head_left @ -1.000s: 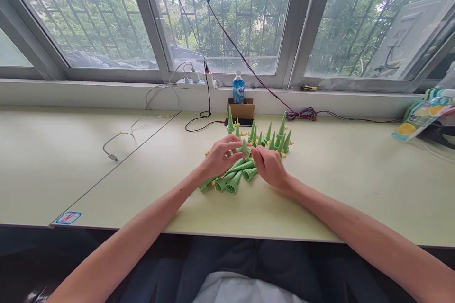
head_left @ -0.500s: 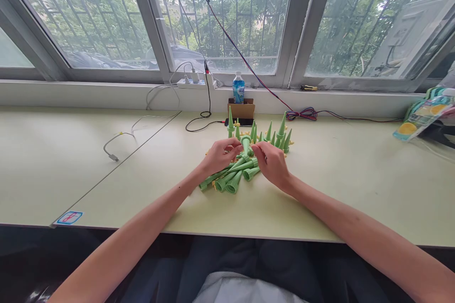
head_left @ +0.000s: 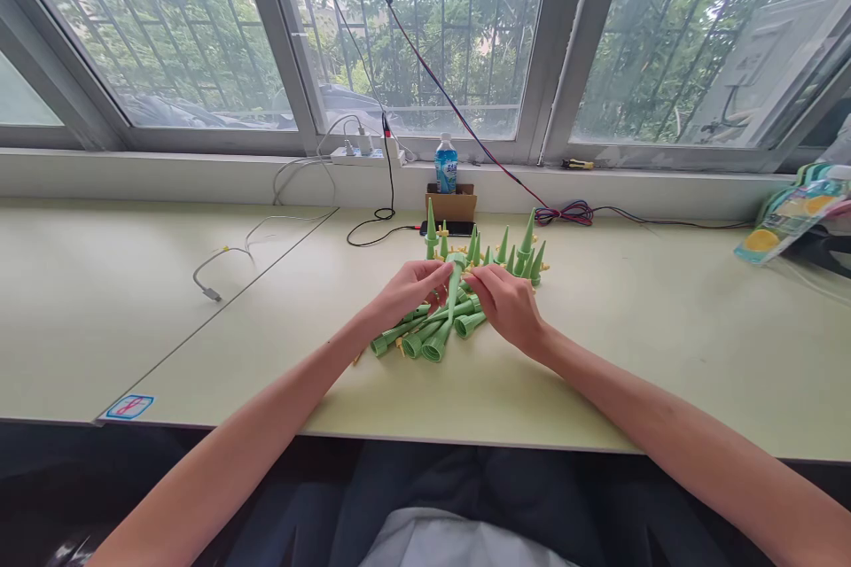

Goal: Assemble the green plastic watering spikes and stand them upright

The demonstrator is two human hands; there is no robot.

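Note:
My left hand (head_left: 420,285) is closed around the wide end of a green plastic spike (head_left: 453,285), whose narrow tip points down toward me. Close to its right side, the fingers of my right hand (head_left: 495,292) are pinched together; what they hold, if anything, is too small to name. Under the hands lies a pile of loose green spikes (head_left: 433,345), several with open threaded ends facing me. Behind them, several green cones (head_left: 526,246) with small yellow pieces stand upright.
Behind the cones, a phone (head_left: 458,229) lies before a small cardboard box (head_left: 464,205) and a blue bottle (head_left: 446,166). Cables (head_left: 565,213) run along the table's back. A white cable (head_left: 211,293) lies left, a clear patterned pouch (head_left: 784,226) far right.
The held spike has swung so its tip points down toward me, and its wide end has shifted slightly left. My left fingers have closed onto it; my right hand has moved slightly left.

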